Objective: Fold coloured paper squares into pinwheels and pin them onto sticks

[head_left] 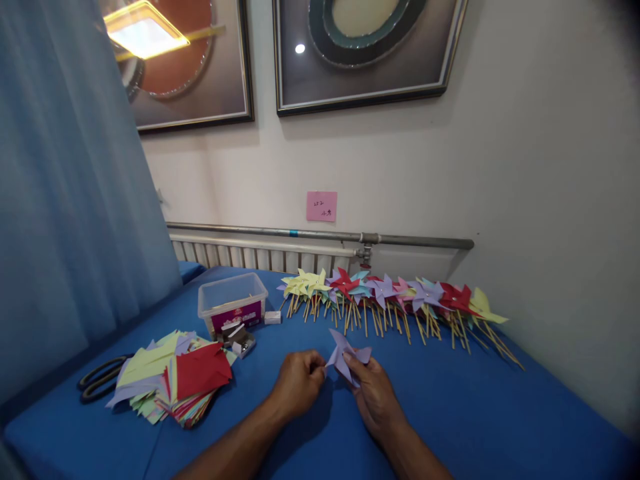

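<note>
Near the front middle of the blue-covered table, my right hand holds a lilac paper pinwheel, its thumb pressed on the folded centre. The blades are folded into a star shape, and no stick shows on it. Just left of the pinwheel is my left hand, its fingers curled and pinched together close to one blade tip. Whatever those fingers hold, if anything, is too small to make out.
A stack of coloured paper sheets lies at left beside black scissors. Behind it stand a clear plastic tub, an opened small box and a small white box. Finished pinwheels on sticks line the back right.
</note>
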`<control>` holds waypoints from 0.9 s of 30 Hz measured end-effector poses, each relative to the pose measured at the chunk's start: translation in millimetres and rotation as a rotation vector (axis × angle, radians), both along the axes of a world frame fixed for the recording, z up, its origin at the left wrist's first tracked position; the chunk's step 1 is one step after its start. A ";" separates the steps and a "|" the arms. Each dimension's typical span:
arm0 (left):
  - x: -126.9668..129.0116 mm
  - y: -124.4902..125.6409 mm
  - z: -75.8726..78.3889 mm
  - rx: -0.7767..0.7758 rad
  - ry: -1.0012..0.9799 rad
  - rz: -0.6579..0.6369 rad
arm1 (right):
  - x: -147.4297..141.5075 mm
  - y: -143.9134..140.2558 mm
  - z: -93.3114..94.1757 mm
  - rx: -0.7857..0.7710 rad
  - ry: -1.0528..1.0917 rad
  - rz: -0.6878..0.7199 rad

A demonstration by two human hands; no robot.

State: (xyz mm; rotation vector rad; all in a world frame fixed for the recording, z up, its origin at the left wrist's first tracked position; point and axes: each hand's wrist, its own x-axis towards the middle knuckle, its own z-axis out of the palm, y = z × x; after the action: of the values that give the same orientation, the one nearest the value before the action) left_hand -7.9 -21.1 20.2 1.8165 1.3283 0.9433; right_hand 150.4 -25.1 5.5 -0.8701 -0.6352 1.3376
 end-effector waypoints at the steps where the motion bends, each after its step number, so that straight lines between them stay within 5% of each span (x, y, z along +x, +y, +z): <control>1: 0.1 -0.1 -0.1 -0.004 -0.002 -0.001 | 0.0 0.3 -0.5 -0.001 -0.001 -0.005; 27: 11.8 -0.5 -9.9 -0.054 -0.035 0.043 | -1.5 4.6 -5.5 0.016 -0.010 -0.082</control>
State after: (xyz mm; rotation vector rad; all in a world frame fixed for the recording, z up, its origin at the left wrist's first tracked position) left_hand 3.9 -21.6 10.4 1.7292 1.3630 0.9488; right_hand 148.9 -20.6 0.0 -0.8811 -0.6111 1.2533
